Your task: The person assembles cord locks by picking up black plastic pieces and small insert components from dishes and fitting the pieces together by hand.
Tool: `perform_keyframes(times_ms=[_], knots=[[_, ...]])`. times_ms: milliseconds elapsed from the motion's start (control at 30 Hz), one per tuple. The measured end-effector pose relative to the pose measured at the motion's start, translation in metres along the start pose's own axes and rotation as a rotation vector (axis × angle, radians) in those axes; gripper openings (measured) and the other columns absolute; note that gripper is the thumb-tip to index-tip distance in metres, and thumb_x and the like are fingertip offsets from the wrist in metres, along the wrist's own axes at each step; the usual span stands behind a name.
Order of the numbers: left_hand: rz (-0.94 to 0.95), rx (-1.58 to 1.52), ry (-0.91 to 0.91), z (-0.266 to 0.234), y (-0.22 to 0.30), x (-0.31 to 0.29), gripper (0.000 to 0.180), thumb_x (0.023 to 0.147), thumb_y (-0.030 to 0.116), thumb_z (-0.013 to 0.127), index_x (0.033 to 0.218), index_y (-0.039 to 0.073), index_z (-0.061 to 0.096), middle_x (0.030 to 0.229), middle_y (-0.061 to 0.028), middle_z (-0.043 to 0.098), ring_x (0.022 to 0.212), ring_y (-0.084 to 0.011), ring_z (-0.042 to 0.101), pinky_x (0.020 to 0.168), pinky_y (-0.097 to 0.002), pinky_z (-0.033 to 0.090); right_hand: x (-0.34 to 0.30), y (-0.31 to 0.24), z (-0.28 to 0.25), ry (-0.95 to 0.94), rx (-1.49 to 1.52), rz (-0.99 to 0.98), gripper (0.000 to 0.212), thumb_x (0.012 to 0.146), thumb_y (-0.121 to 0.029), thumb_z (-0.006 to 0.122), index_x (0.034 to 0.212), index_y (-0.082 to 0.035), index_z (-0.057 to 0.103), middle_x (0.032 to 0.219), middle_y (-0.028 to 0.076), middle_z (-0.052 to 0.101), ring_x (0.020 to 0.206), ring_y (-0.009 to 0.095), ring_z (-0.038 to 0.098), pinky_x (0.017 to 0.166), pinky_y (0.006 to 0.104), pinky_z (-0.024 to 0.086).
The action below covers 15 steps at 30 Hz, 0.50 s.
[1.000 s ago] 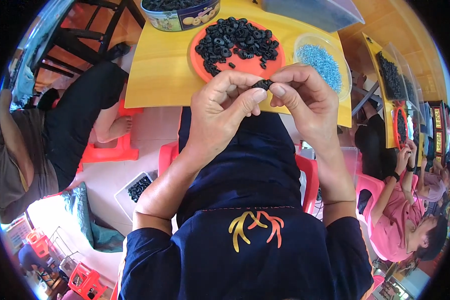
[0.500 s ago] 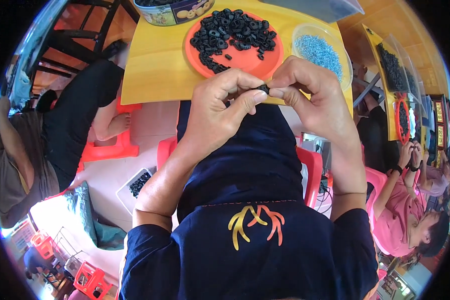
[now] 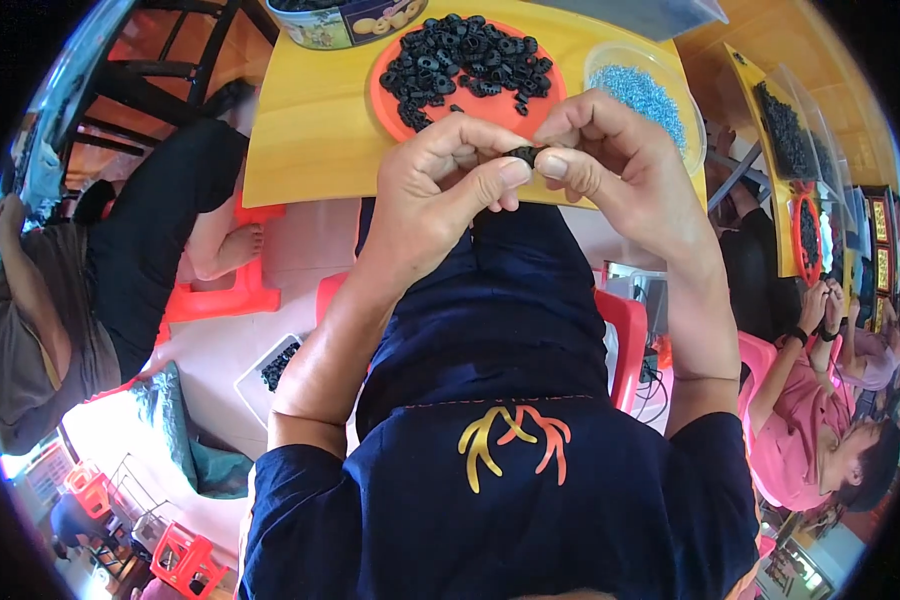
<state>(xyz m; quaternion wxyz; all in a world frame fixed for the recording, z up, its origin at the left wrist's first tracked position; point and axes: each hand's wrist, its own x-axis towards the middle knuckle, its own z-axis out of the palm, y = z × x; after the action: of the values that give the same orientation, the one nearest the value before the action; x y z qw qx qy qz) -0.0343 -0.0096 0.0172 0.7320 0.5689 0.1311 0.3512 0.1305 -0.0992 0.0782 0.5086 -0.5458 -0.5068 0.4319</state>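
Pinched between my two hands, just off the table's near edge, is a small black plastic part (image 3: 526, 155). My left hand (image 3: 435, 195) grips its left end between thumb and forefinger, and my right hand (image 3: 620, 180) closes on its right side the same way. The fingertips hide much of its shape. Beyond my hands sits an orange-red plate (image 3: 500, 112) bearing a heap of similar black plastic parts (image 3: 460, 60). Close to my right hand, a round clear tub holds many tiny shiny blue pieces (image 3: 640, 95) that I cannot make out singly.
A printed tin (image 3: 355, 25) of black parts stands at the back of the yellow table (image 3: 300, 150). On the floor at left lies a white tray (image 3: 255, 385) with black parts. People sit on both sides; a co-worker's hands (image 3: 820, 305) work at the right-hand table.
Both hands keep their pinch on the black plastic part. My fingers have shifted slightly around it, and my right thumb now bends more over its end.
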Motion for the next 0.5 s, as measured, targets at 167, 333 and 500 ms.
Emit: perform_keyframes(times_ms=[167, 333, 500], knots=[[0.066, 0.134, 0.058, -0.001, 0.002, -0.001, 0.011, 0.088, 0.004, 0.065, 0.098, 0.0, 0.062, 0.08, -0.0012, 0.062, 0.071, -0.0055, 0.058, 0.063, -0.0204, 0.047, -0.002, 0.006, -0.009, 0.023, -0.667, -0.264, 0.023, 0.094, -0.025, 0.058, 0.096, -0.002, 0.06, 0.078, 0.016, 0.06, 0.071, 0.029, 0.063, 0.063, 0.0368, 0.047], [0.143, 0.225, 0.096, -0.005, 0.0, 0.001, 0.009, 0.086, 0.002, 0.065, 0.095, -0.001, 0.064, 0.08, -0.0016, 0.062, 0.072, -0.0066, 0.059, 0.065, -0.0222, 0.048, 0.003, 0.015, -0.006, 0.033, -0.766, -0.273, 0.026, 0.096, -0.028, 0.054, 0.095, -0.003, 0.059, 0.081, 0.017, 0.061, 0.075, 0.039, 0.06, 0.063, 0.0403, 0.047], [0.391, 0.597, 0.054, -0.006, 0.013, 0.0, 0.011, 0.08, -0.001, 0.068, 0.091, -0.004, 0.065, 0.081, -0.0103, 0.064, 0.067, -0.0156, 0.061, 0.061, -0.0258, 0.047, 0.011, 0.018, -0.003, -0.078, -0.89, -0.484, 0.022, 0.093, -0.021, 0.057, 0.084, -0.002, 0.051, 0.069, 0.015, 0.052, 0.063, 0.036, 0.057, 0.055, 0.0434, 0.044]])
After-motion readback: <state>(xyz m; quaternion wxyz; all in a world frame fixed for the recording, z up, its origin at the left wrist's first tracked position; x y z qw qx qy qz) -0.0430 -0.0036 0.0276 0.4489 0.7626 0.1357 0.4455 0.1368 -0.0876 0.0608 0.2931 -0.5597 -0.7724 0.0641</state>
